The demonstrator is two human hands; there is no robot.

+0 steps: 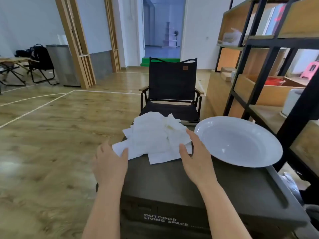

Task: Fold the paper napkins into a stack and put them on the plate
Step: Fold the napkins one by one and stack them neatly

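Napkins (151, 137) lie unfolded in a loose heap at twelve o'clock on the dark box (172, 183), left hand (110, 163) and right hand (196, 157) flanking it with fingers spread, plate (259, 157) at two o'clock bare, so folding and stacking seem not yet begun.

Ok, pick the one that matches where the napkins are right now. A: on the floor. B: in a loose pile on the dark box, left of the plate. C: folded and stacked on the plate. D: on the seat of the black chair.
B: the napkins lie loose and unfolded on the dark box, left of the empty plate.
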